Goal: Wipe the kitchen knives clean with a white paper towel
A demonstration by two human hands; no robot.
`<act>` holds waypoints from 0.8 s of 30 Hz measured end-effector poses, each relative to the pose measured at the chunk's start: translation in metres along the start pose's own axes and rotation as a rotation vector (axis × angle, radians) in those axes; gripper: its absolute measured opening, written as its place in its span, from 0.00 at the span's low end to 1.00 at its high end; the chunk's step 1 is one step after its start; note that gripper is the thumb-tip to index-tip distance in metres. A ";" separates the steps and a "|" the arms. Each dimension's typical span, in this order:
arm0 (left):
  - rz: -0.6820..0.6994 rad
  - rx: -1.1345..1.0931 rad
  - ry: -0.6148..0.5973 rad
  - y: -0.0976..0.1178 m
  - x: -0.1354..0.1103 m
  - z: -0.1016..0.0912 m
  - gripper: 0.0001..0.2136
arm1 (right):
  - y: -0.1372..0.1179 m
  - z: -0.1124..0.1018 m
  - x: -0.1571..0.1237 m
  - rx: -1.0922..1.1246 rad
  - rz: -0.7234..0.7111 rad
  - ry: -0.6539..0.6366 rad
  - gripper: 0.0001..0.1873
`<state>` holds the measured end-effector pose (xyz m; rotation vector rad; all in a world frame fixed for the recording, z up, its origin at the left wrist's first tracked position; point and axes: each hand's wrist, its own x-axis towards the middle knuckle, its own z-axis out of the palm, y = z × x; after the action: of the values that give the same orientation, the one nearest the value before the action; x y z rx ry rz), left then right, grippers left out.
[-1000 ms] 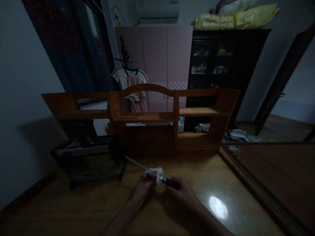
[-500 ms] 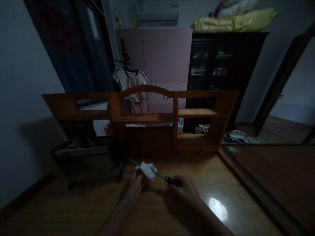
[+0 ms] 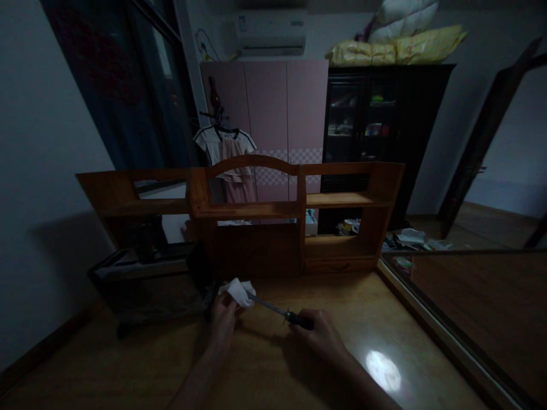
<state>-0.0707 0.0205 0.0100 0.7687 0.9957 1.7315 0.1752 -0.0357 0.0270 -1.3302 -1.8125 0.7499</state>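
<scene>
My right hand (image 3: 320, 333) is closed round the black handle of a thin metal rod with a small crossguard, which looks like a sharpening steel (image 3: 270, 306). The rod points up and to the left. At its far end, my left hand (image 3: 224, 316) pinches a crumpled white tissue (image 3: 239, 292) wrapped about the tip, so the tip itself is hidden. Both hands are above the wooden tabletop (image 3: 273, 370).
Along the back of the table stands a wooden shelf unit (image 3: 252, 210). A dark glass-sided tank (image 3: 154, 290) sits at the left, close to my left hand. Bright light reflects off the tabletop at right. A raised edge (image 3: 427, 319) borders the table's right side.
My left hand and the tissue have slid left along the rod towards its tip, which showed beyond the tissue before. My right hand stays nearly in place on the handle.
</scene>
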 end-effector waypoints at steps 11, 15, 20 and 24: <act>-0.160 0.182 -0.442 -0.018 -0.038 0.027 0.17 | -0.009 -0.003 -0.005 -0.146 -0.129 -0.026 0.10; -0.182 0.072 -0.459 -0.015 -0.040 0.029 0.17 | -0.015 -0.006 -0.006 -0.183 -0.153 -0.033 0.11; -0.225 0.060 -0.380 -0.016 -0.040 0.026 0.15 | -0.011 -0.001 -0.006 -0.241 -0.153 -0.051 0.09; -0.248 0.073 -0.273 -0.014 -0.039 0.022 0.14 | -0.008 0.001 -0.005 -0.277 -0.122 -0.084 0.09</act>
<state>-0.0335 -0.0070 0.0060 0.8641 0.9270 1.3440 0.1707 -0.0432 0.0316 -1.3620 -2.1035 0.5094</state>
